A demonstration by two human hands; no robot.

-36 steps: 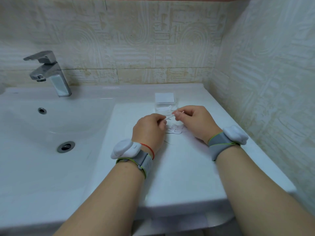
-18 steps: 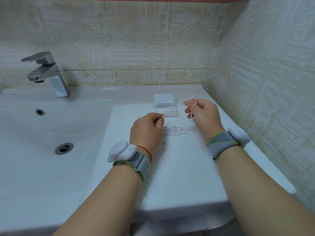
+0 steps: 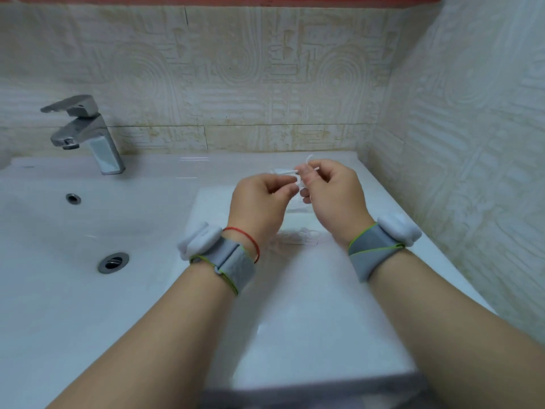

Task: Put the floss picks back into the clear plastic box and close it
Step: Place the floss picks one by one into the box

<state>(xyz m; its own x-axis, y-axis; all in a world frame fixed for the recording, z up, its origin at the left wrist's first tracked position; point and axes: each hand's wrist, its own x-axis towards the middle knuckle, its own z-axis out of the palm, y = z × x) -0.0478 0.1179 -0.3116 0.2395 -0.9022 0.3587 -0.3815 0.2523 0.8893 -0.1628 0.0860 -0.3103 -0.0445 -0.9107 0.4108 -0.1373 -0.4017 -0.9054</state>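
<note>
Head view shows my right hand (image 3: 333,196) pinching a small bunch of floss picks (image 3: 308,169) above the counter (image 3: 295,305) near its back right corner, my left hand (image 3: 259,202) nipping one pick's end with curled fingers, it seems. I should square the handles side by side before lowering them, so they drop in flat. The clear plastic box (image 3: 296,208) sits just beneath my hands, mostly hidden, and the loose pile (image 3: 298,239) lies between my wrists.
</note>
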